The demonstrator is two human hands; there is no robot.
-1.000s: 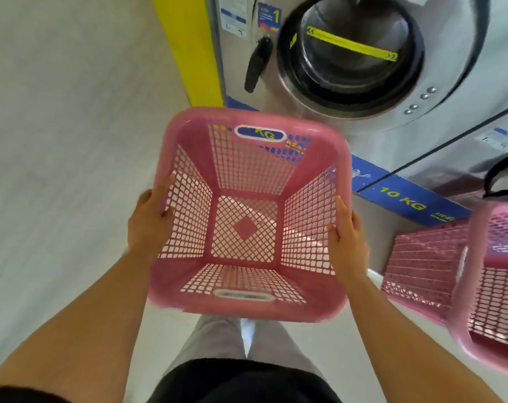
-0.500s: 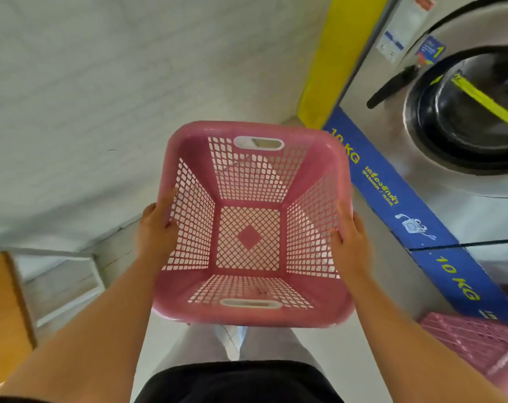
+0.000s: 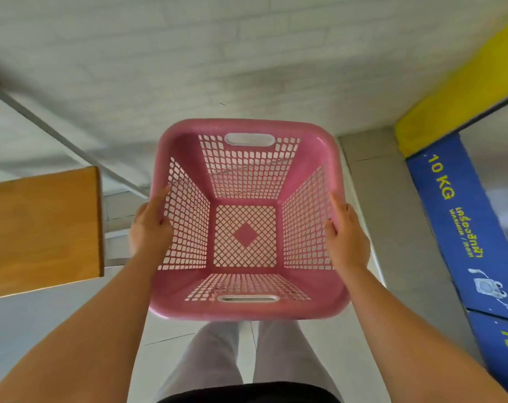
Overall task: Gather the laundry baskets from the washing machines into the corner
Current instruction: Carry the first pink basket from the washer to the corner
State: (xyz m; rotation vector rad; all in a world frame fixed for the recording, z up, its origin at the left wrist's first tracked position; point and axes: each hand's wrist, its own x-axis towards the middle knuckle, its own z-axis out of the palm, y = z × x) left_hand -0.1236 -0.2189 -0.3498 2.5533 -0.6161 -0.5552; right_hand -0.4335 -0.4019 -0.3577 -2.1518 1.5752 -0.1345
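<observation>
I carry an empty pink mesh laundry basket (image 3: 247, 311) in front of my waist, its open top facing me. My left hand (image 3: 151, 228) grips its left rim, thumb inside against the mesh. On the opposite rim my right hand (image 3: 345, 237) holds the same way. The basket hangs above the floor, level, with a slot handle at its near and far walls.
A white brick wall (image 3: 218, 53) fills the space ahead. A wooden tabletop (image 3: 40, 228) juts in at the left. At the right runs the blue "10 KG" base strip (image 3: 462, 228) of the washing machines, topped by a yellow panel (image 3: 462, 91). My legs stand on pale floor tiles (image 3: 171, 333).
The view has swung left: the washer door and the other pink baskets have left the frame, and the wall and wooden tabletop have come in. Both hands keep their hold on the basket.
</observation>
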